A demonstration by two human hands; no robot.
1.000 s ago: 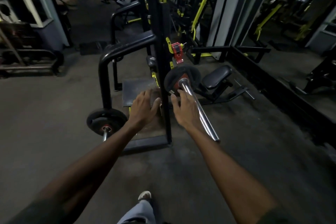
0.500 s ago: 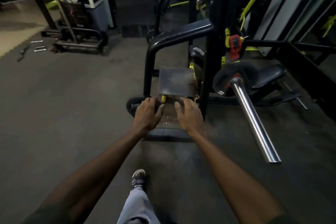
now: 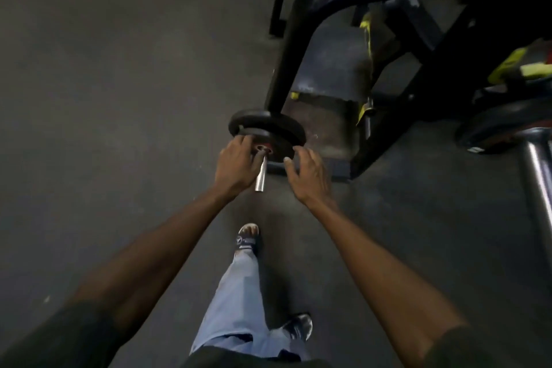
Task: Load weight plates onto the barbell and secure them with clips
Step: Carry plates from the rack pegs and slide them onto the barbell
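Low near the floor, a black weight plate (image 3: 268, 128) with a red hub sits on a short chrome barbell sleeve (image 3: 260, 179) that points toward me. My left hand (image 3: 236, 167) has its fingers curled over the plate's left side, by the hub. My right hand (image 3: 310, 176) hovers at the plate's right rim with fingers spread and only the thumb tip touching it. No clip shows on this sleeve.
A black machine frame (image 3: 286, 48) rises just behind the plate, with a worn foot platform (image 3: 331, 69) beside it. At the right edge a second black plate (image 3: 501, 125) sits on a longer chrome sleeve (image 3: 537, 170). My sandalled foot (image 3: 247, 237) stands on grey floor.
I have leaned down and left, away from the upper chrome sleeve. Both hands dropped to the low plate, and my left hand has taken hold of it.
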